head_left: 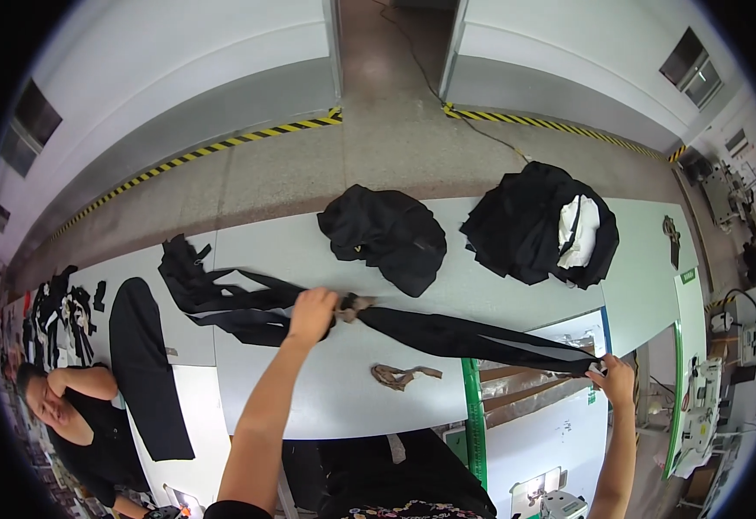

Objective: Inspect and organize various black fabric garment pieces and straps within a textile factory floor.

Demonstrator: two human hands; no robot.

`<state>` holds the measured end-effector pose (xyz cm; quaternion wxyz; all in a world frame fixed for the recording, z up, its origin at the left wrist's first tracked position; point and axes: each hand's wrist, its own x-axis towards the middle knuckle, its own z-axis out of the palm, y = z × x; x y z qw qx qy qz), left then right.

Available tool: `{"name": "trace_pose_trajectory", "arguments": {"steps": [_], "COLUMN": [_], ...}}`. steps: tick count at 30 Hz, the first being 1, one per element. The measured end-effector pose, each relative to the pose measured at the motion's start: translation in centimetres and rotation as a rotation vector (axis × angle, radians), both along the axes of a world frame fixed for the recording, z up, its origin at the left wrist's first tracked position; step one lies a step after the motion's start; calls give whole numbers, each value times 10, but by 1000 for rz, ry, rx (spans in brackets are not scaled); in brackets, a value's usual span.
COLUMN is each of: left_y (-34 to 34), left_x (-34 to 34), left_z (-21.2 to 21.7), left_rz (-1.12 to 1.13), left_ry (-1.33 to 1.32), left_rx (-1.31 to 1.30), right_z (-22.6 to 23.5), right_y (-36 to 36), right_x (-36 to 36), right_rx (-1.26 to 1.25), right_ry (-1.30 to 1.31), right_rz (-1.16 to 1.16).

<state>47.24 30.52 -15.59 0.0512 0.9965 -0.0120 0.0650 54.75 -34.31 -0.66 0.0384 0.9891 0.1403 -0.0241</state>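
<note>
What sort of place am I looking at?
Likely a garment sewing workshop: what look like sewing machines stand at the right, and heaps of black fabric lie on the long pale table.

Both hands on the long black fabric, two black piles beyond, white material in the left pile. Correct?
Head view: the white material is in the right pile, not the left pile. Otherwise right: left hand and right hand on the long black fabric, two black piles beyond.
</note>
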Motion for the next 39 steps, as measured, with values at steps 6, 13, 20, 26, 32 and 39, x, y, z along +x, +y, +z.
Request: {"name": "trace_pose_trajectory", "arguments": {"steps": [6,13,20,26,32,39], "left_y": [54,7,-105,-159,-141,-142], "left_x": [-47,-58,-92,-112,-136,-120], "left_z": [-20,8,3,-29,-39,1], "left_rz": [381,412,-213,-301,-15,158], "left_ry": [-14,-79,-50,74,133,172], "left_rx": [250,157,-293,-297,-199,-90], "right_z": [-73,-137,-129,-145,-145,-146], "right_y": [19,16,83,72,85,81], "right_x": [-11,-36,-35,-36,-51,-67], "right_rx": [-19,-21,408,344,416,435], "right_ry": [60,0,16,89,-168,-40], "right_rz": [30,-187,-150,-173,27,-111]}}
